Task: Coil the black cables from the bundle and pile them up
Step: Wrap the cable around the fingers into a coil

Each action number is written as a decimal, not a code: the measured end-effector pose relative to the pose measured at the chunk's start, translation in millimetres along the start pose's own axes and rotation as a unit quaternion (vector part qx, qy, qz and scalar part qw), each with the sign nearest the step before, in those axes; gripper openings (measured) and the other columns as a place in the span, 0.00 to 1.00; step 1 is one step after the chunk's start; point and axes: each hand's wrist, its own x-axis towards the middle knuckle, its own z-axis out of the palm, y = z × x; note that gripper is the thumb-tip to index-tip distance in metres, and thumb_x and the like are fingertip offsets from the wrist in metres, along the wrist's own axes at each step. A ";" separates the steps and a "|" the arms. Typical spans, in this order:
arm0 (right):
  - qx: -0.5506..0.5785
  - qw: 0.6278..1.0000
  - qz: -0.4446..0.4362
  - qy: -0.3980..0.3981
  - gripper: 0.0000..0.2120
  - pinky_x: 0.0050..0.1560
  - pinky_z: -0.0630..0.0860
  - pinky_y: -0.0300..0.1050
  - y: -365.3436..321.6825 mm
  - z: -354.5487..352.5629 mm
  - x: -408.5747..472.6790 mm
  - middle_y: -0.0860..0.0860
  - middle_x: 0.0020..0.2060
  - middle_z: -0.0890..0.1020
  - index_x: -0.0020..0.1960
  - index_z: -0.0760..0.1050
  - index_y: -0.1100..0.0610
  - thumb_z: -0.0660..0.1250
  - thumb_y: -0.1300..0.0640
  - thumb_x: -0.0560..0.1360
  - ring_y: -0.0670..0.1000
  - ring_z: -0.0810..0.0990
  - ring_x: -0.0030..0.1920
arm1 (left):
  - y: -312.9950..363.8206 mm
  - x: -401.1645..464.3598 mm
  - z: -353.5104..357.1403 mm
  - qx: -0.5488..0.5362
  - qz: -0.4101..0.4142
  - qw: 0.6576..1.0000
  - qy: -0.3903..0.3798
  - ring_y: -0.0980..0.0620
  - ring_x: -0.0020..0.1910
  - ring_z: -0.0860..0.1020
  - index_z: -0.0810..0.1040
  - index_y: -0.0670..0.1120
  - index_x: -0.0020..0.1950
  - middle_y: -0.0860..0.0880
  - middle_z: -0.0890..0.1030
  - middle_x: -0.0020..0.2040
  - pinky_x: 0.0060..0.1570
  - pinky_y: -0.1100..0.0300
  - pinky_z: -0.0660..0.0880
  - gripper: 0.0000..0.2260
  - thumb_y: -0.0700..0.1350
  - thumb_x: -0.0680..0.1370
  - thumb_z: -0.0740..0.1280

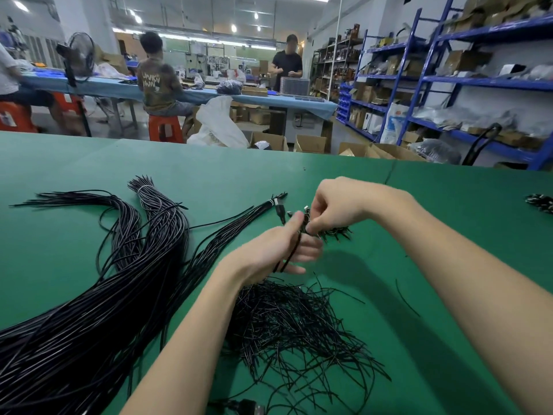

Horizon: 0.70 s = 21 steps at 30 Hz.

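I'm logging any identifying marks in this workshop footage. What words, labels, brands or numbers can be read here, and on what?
"UNKN / NWN", roughly: pale letters on the back of the seated person's shirt; partly blurred, so uncertain.
Red stool: a white sticker, too blurred to read.
Shelf boxes: any print too small to read.
Black cables and green table: no text visible.

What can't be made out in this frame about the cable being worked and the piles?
- Head view: the cable in the left hand is mostly covered by the fingers; the number of loops is unclear.
- What the right hand pinches is hidden by its fingertips.
- The bundle runs off the left edge; its full length is unseen.
- The small dark heap is cut by the right edge.
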 end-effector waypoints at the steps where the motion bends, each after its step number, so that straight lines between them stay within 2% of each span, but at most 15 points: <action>1: 0.012 1.000 0.006 0.026 0.13 0.35 0.69 0.41 -4.6 2.4 -0.7 0.45 0.31 0.80 0.33 0.79 0.49 0.71 0.48 0.75 0.46 0.77 0.35 | -1.8 2.2 -1.3 -0.001 0.020 0.999 0.043 0.53 0.61 0.81 0.81 0.47 0.60 0.47 0.84 0.60 0.64 0.50 0.76 0.31 0.63 0.84 0.45; 3: 0.072 0.992 0.011 0.098 0.12 0.35 0.72 0.41 -10.8 13.4 -3.5 0.48 0.34 0.84 0.36 0.82 0.51 0.66 0.52 0.77 0.48 0.80 0.37 | -3.0 6.5 -5.7 -0.044 0.057 0.993 0.098 0.57 0.57 0.81 0.81 0.50 0.56 0.52 0.86 0.54 0.62 0.53 0.76 0.28 0.62 0.84 0.44; 4: 0.128 0.983 0.014 0.129 0.12 0.35 0.73 0.40 -12.8 21.4 -5.8 0.49 0.35 0.85 0.39 0.83 0.52 0.65 0.54 0.78 0.47 0.80 0.36 | -3.0 8.4 -7.4 -0.086 0.072 0.988 0.107 0.59 0.52 0.82 0.80 0.49 0.57 0.51 0.87 0.50 0.59 0.55 0.76 0.28 0.61 0.85 0.44; 6: 0.324 0.936 0.015 0.135 0.11 0.32 0.75 0.38 -17.2 41.6 -11.6 0.49 0.33 0.86 0.44 0.84 0.54 0.65 0.54 0.80 0.46 0.79 0.29 | 0.4 10.3 -9.6 -0.189 0.095 0.972 0.102 0.59 0.44 0.83 0.77 0.43 0.64 0.45 0.86 0.50 0.52 0.58 0.78 0.30 0.61 0.85 0.44; 8: 0.509 0.857 0.012 0.075 0.10 0.27 0.72 0.36 -20.4 64.3 -19.1 0.49 0.33 0.85 0.46 0.82 0.58 0.66 0.56 0.82 0.45 0.76 0.26 | 4.9 8.4 -13.6 -0.298 0.118 0.943 0.091 0.52 0.53 0.84 0.73 0.38 0.68 0.41 0.84 0.58 0.54 0.56 0.79 0.31 0.60 0.85 0.44; 10: 0.596 0.803 -0.007 -0.012 0.09 0.25 0.68 0.34 -19.5 88.6 -27.8 0.49 0.31 0.82 0.49 0.81 0.59 0.65 0.55 0.83 0.44 0.72 0.26 | 8.9 1.9 -22.0 -0.379 0.154 0.910 0.065 0.45 0.63 0.80 0.72 0.37 0.68 0.37 0.79 0.65 0.60 0.49 0.79 0.32 0.60 0.85 0.43; 12: 0.661 0.745 -0.033 -0.087 0.11 0.25 0.59 0.35 -16.1 111.2 -35.8 0.47 0.28 0.72 0.48 0.80 0.57 0.66 0.50 0.81 0.45 0.64 0.25 | 13.6 -6.0 -30.8 -0.434 0.193 0.880 0.021 0.41 0.66 0.78 0.72 0.35 0.68 0.36 0.78 0.67 0.61 0.45 0.78 0.32 0.59 0.85 0.43; 14: 0.725 0.677 -0.050 -0.116 0.15 0.26 0.53 0.36 -10.2 127.5 -41.3 0.45 0.27 0.61 0.45 0.80 0.55 0.64 0.45 0.79 0.45 0.56 0.27 | 16.5 -11.2 -34.1 -0.464 0.214 0.860 -0.018 0.39 0.67 0.77 0.71 0.33 0.69 0.34 0.77 0.67 0.61 0.44 0.78 0.33 0.58 0.85 0.43; 16: 0.782 0.605 -0.061 -0.136 0.18 0.25 0.50 0.36 -5.8 134.8 -44.9 0.44 0.28 0.58 0.42 0.79 0.53 0.62 0.41 0.80 0.45 0.54 0.28 | 18.4 -12.9 -32.1 -0.481 0.222 0.847 -0.037 0.38 0.67 0.77 0.70 0.32 0.69 0.34 0.76 0.67 0.62 0.45 0.78 0.32 0.58 0.85 0.44; 17: 0.794 0.587 -0.065 -0.147 0.18 0.25 0.51 0.35 -5.1 135.3 -45.5 0.44 0.28 0.58 0.41 0.79 0.53 0.62 0.41 0.80 0.45 0.54 0.28 | 19.0 -12.7 -30.7 -0.488 0.227 0.842 -0.041 0.38 0.67 0.76 0.71 0.32 0.69 0.33 0.76 0.67 0.63 0.45 0.77 0.32 0.58 0.86 0.44; 18: 0.790 0.590 -0.066 -0.154 0.17 0.24 0.52 0.34 -4.4 134.6 -45.2 0.44 0.27 0.59 0.41 0.79 0.53 0.64 0.42 0.79 0.45 0.54 0.28 | 19.6 -12.3 -29.4 -0.493 0.229 0.838 -0.043 0.38 0.67 0.76 0.71 0.32 0.69 0.33 0.76 0.68 0.64 0.45 0.76 0.32 0.57 0.86 0.44; 21: 0.743 0.649 -0.047 -0.157 0.15 0.22 0.54 0.33 -2.0 130.4 -41.7 0.44 0.27 0.58 0.40 0.79 0.52 0.65 0.45 0.80 0.44 0.55 0.27 | 21.0 -12.7 -26.7 -0.495 0.230 0.835 -0.061 0.36 0.67 0.76 0.72 0.31 0.69 0.32 0.75 0.68 0.64 0.44 0.76 0.33 0.57 0.86 0.45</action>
